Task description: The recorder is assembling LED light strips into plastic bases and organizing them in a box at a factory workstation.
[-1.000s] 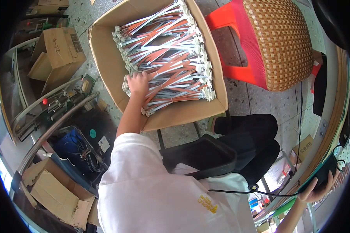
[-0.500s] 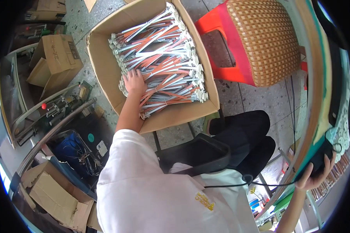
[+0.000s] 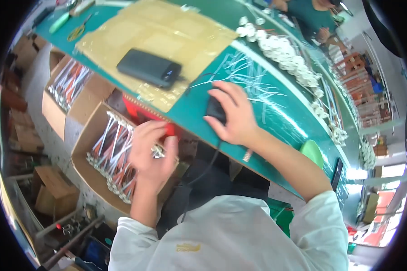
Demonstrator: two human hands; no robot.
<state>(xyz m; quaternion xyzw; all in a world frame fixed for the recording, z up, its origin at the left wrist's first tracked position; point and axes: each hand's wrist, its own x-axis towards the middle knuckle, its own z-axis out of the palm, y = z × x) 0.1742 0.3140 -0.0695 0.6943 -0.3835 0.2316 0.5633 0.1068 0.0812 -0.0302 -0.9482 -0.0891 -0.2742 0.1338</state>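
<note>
My left hand point(image 3: 151, 151) hovers over the right side of a cardboard box point(image 3: 83, 169), its fingers curved and its thumb apart. The box holds many bundles of white, grey and orange wires point(image 3: 107, 151) with pale connectors at their ends. Pale connector ends show in the gap between thumb and fingers; they look to lie in the box behind. My right hand point(image 3: 235, 115) grips a small black device point(image 3: 215, 110) on the green bench top point(image 3: 192, 113). A black cable runs from that device down toward my chest.
A black power bank point(image 3: 149, 67) rests on a brown taped sheet point(image 3: 108, 38) on the bench. Loose white strands point(image 3: 248, 77) and a row of white connectors point(image 3: 280, 52) lie beyond. Another box of wires point(image 3: 70, 86) stands at left. A person point(image 3: 312, 20) works across the bench.
My head has turned, bringing the bench top into view. My left hand has lifted out from among the wire bundles. My right hand still holds the black device, now at mid-view.
</note>
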